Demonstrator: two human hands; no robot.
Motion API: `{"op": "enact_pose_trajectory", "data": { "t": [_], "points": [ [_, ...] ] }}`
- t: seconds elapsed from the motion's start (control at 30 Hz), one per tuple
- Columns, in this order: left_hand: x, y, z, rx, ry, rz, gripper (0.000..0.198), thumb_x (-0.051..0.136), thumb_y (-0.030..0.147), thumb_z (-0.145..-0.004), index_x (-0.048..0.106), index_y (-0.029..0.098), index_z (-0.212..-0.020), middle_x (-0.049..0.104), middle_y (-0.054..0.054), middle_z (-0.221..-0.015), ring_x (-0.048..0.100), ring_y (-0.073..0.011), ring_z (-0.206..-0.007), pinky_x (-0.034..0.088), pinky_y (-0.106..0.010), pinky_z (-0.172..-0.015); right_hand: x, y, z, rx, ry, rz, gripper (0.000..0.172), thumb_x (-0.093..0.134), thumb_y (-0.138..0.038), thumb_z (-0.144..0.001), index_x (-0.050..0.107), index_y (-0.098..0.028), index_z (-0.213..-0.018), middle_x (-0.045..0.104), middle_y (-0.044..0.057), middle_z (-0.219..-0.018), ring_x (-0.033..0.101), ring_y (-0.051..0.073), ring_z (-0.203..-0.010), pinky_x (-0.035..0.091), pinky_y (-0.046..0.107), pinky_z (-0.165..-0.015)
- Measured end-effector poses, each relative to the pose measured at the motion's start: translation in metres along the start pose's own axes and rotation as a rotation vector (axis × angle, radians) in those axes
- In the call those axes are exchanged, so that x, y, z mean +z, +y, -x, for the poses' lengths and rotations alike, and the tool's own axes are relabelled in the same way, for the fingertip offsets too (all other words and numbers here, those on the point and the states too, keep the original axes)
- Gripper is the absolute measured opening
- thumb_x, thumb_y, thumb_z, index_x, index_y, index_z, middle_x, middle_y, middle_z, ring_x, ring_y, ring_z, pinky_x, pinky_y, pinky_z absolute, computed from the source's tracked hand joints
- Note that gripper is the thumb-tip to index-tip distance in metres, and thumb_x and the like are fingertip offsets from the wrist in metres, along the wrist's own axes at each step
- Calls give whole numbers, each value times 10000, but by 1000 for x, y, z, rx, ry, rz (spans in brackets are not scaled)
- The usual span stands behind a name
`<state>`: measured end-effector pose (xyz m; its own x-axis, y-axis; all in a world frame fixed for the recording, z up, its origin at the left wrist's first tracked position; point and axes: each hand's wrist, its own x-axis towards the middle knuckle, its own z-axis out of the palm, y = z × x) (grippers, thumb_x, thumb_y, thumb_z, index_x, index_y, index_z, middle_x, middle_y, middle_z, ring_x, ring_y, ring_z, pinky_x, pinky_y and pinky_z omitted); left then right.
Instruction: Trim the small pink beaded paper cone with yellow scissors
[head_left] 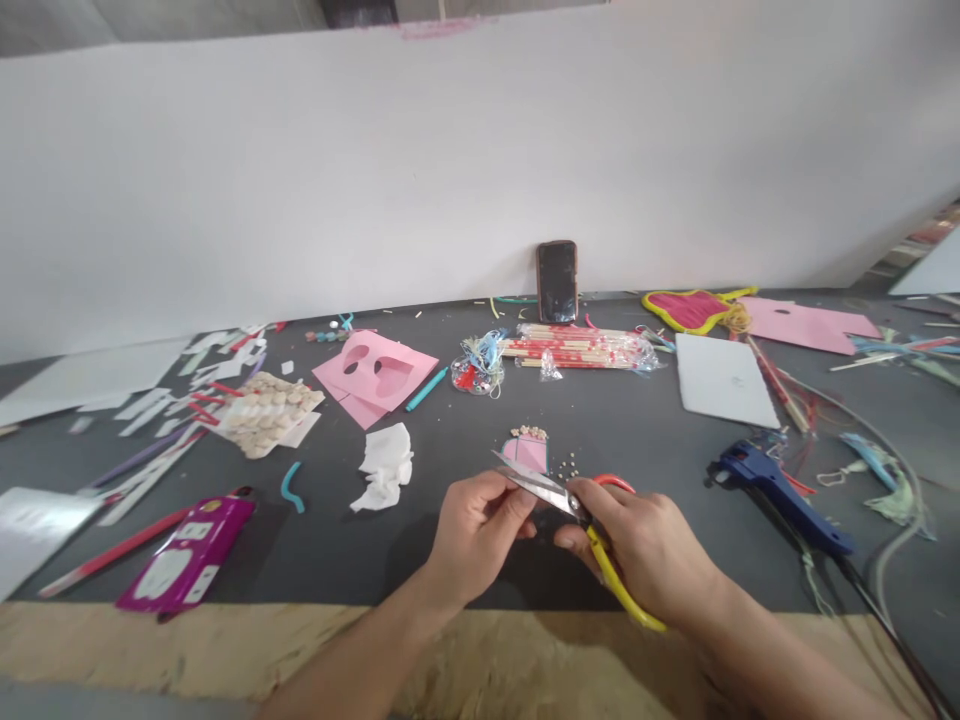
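My right hand (634,540) grips a pair of scissors (536,482) with yellow and red handles, their blades pointing left. Close against the blades, my left hand (480,525) is closed in a pinch; whatever lies between its fingertips is hidden. Just beyond the blades, a small pink paper piece (527,455) lies on the dark table, with a row of small beige bits (528,432) along its far edge. More tiny beige beads (568,466) are scattered to its right.
A blue glue gun (784,495) with a cord lies at right, near a white foam square (726,380). Bagged sticks (577,347) and an upright phone (557,281) stand farther back. Pink cut paper (379,370), crumpled tissue (385,465) and a purple packet (191,553) are at left.
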<state>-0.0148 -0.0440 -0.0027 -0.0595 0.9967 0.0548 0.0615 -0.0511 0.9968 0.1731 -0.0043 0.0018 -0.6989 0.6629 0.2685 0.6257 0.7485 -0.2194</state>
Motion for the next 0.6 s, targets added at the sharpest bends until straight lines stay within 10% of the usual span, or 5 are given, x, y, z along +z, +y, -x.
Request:
{"op": "enact_pose_trajectory", "data": {
  "t": [0.6],
  "points": [
    [3,-1,-7,-84,-8,-111,245,521,368,-852,615,158,-769,583,13,-584,555,-94,-514,435,-178,-509,2,14,-3,223,-22,-38,386,494,-480,-860,571,-214,-1128,695,46,-836,625,170,-618,390,246,-541]
  ]
}}
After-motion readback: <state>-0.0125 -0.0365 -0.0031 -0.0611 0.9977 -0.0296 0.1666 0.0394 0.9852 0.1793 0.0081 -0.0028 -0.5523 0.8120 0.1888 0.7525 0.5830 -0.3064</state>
